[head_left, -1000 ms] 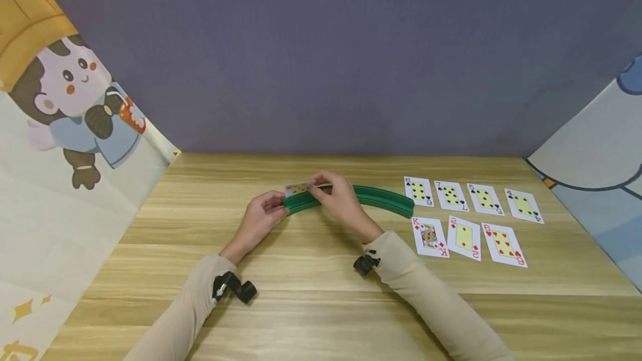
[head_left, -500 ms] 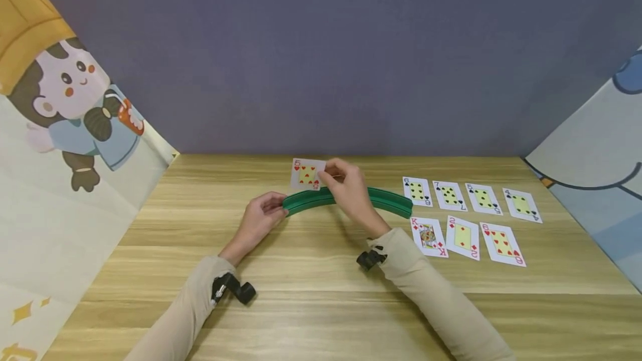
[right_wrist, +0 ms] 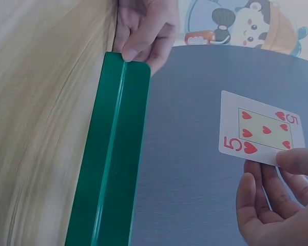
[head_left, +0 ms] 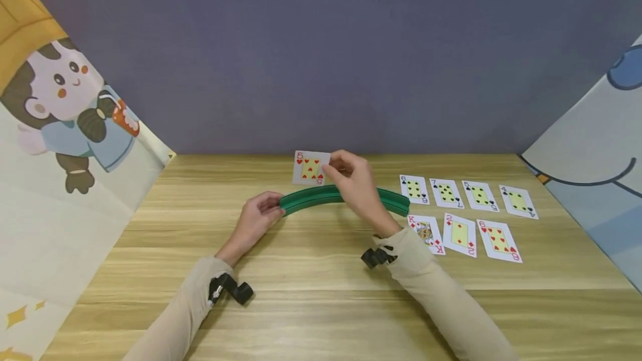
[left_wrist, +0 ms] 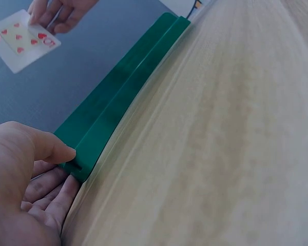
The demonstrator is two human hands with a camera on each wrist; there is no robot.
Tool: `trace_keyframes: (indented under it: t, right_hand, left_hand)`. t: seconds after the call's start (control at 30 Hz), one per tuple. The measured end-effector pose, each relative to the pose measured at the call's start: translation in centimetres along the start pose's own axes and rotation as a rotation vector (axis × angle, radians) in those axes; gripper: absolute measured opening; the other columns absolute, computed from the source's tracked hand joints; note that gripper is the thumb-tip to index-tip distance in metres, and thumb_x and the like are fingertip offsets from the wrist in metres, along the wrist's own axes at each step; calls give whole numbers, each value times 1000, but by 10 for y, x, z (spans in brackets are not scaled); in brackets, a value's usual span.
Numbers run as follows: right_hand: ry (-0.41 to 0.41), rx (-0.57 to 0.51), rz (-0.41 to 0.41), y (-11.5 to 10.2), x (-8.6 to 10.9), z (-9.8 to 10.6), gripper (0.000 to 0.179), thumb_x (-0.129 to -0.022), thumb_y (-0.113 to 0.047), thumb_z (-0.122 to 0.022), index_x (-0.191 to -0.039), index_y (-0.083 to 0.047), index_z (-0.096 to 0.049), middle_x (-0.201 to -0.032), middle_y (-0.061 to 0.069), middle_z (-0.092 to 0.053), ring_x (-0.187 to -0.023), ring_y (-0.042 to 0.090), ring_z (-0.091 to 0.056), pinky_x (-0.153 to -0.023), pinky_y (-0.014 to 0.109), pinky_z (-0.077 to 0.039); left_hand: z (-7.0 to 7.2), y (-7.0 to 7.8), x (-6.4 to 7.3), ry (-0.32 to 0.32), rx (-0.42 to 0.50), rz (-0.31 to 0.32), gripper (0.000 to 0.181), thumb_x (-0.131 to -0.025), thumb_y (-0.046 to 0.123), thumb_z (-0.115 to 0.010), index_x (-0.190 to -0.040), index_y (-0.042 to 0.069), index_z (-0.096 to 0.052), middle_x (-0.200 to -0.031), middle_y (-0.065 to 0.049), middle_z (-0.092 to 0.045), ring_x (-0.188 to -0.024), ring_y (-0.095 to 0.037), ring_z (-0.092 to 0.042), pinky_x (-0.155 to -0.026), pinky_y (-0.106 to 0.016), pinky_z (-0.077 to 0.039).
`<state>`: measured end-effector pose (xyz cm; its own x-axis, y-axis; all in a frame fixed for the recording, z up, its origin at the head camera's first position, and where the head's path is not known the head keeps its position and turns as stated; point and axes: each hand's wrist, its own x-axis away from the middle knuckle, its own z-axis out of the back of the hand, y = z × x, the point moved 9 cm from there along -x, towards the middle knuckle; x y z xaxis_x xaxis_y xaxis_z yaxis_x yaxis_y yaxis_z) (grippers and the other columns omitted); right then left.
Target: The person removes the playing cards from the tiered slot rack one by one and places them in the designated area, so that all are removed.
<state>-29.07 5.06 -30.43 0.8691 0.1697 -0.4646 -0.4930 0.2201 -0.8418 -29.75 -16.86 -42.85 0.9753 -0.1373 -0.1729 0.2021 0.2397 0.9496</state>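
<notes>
A curved green card holder (head_left: 311, 198) stands on the table, its slot running along its length. At its left end my left hand (head_left: 254, 220) grips it; in the left wrist view the thumb (left_wrist: 64, 151) lies on the holder's end, with other fingers underneath. Above and behind the holder, my right hand (head_left: 357, 189) pinches a five of hearts playing card (head_left: 310, 167) by its right edge. That card (right_wrist: 262, 128) is apart from the holder and its face shows in all views. My right hand and wrist cover part of the holder in the head view.
To the right lie face-up cards in two rows: several spades, including a seven of spades (head_left: 446, 193), and in front a king of diamonds (head_left: 425, 233), two of diamonds (head_left: 460, 234) and a heart card (head_left: 499, 240). A grey-blue wall (head_left: 346, 60) rises behind the wooden table (head_left: 301, 305).
My right hand has lifted the five of hearts up out of the holder, then raised it slightly further away. The left hand keeps its grip on the holder's left end.
</notes>
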Motion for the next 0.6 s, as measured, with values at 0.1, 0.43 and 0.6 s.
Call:
trace_keyframes:
  t: [0.1,0.43,0.6]
  right_hand:
    - [-14,3,7,-7,6,4,9,-96,-14,-67,-97,-5,-70,-90,9,-69,-85,23,-65,-77,32,-57]
    - [-20,129,62,-24,32,44,8,-96,-13,-68,-98,-6,-70,-90,7,-71,-84,25,-67,-81,32,-57]
    - [-7,202,68,-29,50,66,6,-96,-15,-68,-99,-11,-71,-90,1,-70,-86,16,-67,-82,26,-56]
  left_hand:
    - [0,-1,1,-2,-3,7,30,-88,-4,-68,-118,-7,-64,-116,-23,-66,-108,-34,-64,-88,-20,-56]
    - [-1,0,0,-3,7,-2,30,-89,-3,-69,-119,-6,-65,-116,-23,-66,-110,-34,-64,-88,-20,-56]
    - [0,-2,1,-9,5,0,31,-90,-1,-69,-121,-5,-64,-117,-22,-65,-111,-34,-63,-89,-20,-55]
